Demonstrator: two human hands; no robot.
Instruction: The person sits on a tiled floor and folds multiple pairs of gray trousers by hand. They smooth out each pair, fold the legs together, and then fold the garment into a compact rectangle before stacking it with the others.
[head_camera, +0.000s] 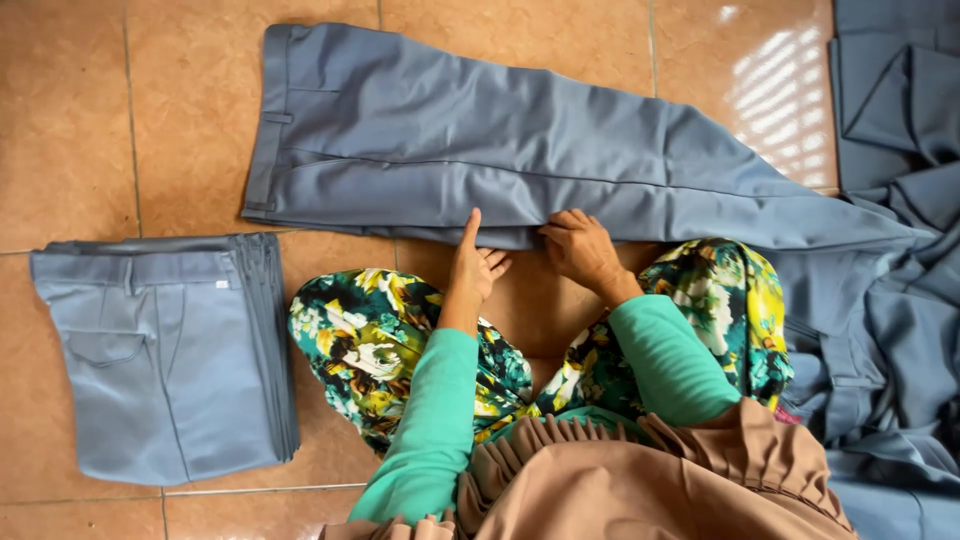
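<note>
A pair of grey trousers (480, 150) lies flat on the tiled floor, waistband at the left, legs running right. My left hand (472, 265) rests at the trousers' near edge, one finger stretched onto the cloth, the rest curled. My right hand (580, 248) sits just to its right, fingers bent and pinching the same edge of the cloth. Both arms wear green sleeves. My knees in flowered cloth are under the arms.
A neat stack of folded grey trousers (165, 355) lies at the left. A loose heap of grey trousers (890, 250) fills the right side. The floor is orange-brown tile (70, 120).
</note>
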